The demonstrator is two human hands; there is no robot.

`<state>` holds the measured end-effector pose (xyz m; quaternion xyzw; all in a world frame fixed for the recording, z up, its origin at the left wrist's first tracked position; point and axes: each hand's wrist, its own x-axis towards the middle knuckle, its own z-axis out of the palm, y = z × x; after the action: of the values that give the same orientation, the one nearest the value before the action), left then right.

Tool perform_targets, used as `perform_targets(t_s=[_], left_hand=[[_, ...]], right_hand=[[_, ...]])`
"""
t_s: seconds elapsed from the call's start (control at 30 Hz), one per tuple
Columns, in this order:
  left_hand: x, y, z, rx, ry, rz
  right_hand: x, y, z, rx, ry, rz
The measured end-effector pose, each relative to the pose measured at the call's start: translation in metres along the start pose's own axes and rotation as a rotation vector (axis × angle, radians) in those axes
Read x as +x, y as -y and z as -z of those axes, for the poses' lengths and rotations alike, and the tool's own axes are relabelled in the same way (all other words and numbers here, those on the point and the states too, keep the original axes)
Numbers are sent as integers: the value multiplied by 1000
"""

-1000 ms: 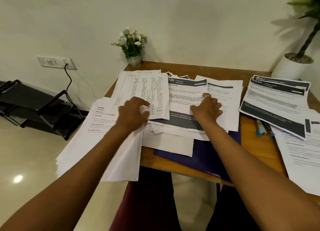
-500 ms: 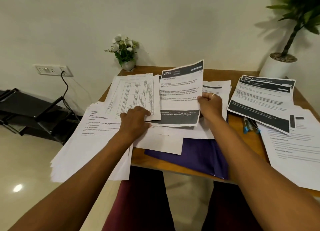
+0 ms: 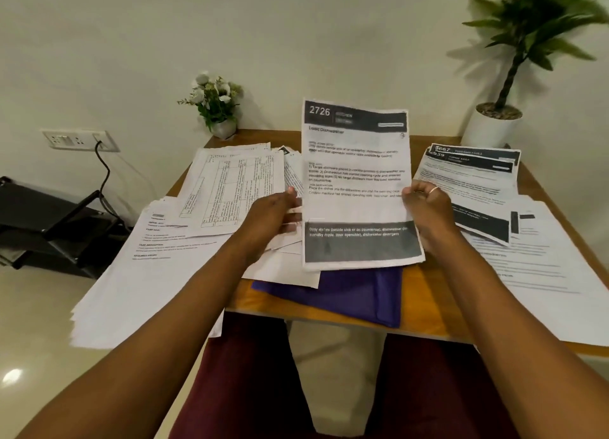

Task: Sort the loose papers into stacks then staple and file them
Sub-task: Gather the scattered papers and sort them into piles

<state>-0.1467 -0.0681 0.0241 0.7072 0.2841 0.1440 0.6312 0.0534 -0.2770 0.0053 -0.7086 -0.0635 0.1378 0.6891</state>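
A printed sheet headed "2726" [image 3: 356, 162] with dark bands at top and bottom is raised upright over the middle of the wooden table [image 3: 425, 293]. My left hand [image 3: 272, 216] holds its left edge and my right hand [image 3: 428, 208] grips its right edge. Under it lie loose white papers [image 3: 286, 270] and a purple folder [image 3: 356, 293]. A sheet with a table grid [image 3: 237, 188] tops a pile at the left. A white stack [image 3: 145, 274] overhangs the left table edge. Dark-banded sheets [image 3: 474, 181] and white pages [image 3: 543, 274] lie at the right.
A small white flower pot [image 3: 216, 106] stands at the table's back left corner. A large potted plant [image 3: 501, 116] stands at the back right. Left of the table are a wall socket with a cable [image 3: 80, 140] and a black rack [image 3: 49, 228].
My right hand lifted the "2726" sheet off the middle pile and stood it upright. My left hand left the grid sheet and took the sheet's left edge.
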Motion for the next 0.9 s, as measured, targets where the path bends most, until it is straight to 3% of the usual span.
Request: perform_targets(t_s=[0.1,0.2,0.33,0.4,0.57,0.7,0.9], left_hand=[[-6,-4,-13,-104,41,38],[-15,0,-21,-89,-82,39],[-22,7,-23,-582,-82,94],[-25,11,-22,-694,-105,91],[-33,29,-26,-266,-309,56],[-29,47,-26,-237,-286,75],[-28,68,-29,-15,-268,-184]], right_hand=[[-12,-2,-1,5,124,-24],[-21,-4,-3,6,237,-70],[-29,-10,-4,1,216,-69],[-30,-13,-4,-21,180,-49],[-31,-19,-10,-63,169,-61],[-41,-17,-18,-85,266,-40],[-53,-19,-29,-108,465,-62]])
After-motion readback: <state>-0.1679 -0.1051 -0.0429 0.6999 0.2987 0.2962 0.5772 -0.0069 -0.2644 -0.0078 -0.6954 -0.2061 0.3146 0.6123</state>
